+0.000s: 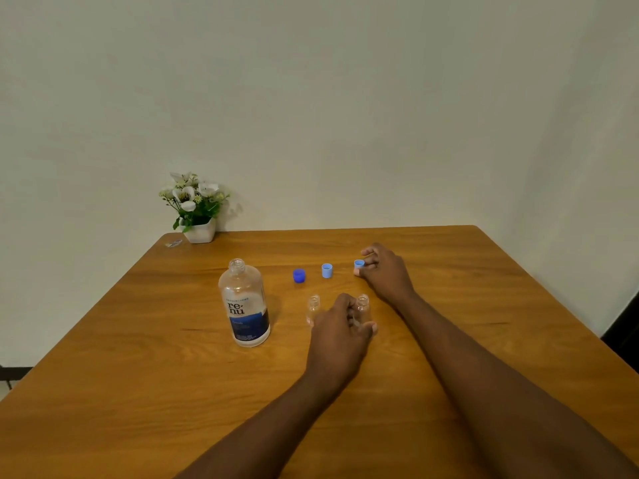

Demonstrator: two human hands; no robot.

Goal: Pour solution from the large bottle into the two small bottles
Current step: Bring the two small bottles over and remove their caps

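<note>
Left grip [340, 326] holds right small bottle [362, 305]; right grip [383, 271] pinches light-blue cap [359, 263]. Large bottle [243, 302] uncapped, upright on surface [138, 340], further left. Likely heavy, slick plastic; take at waist.

A plain pale wall [345, 98] fills most of what I see, bare and slightly greyer toward the right. Against it stands a wooden table [138, 375] with a warm orange-brown grain. At its far left corner sits a white pot [200, 232] of white flowers [189, 194] with green leaves, casting a faint shadow on the wall, with a small flat scrap [173, 243] just beside it. The light is soft and even. Something dark [626, 337] shows past the table's right edge.
</note>
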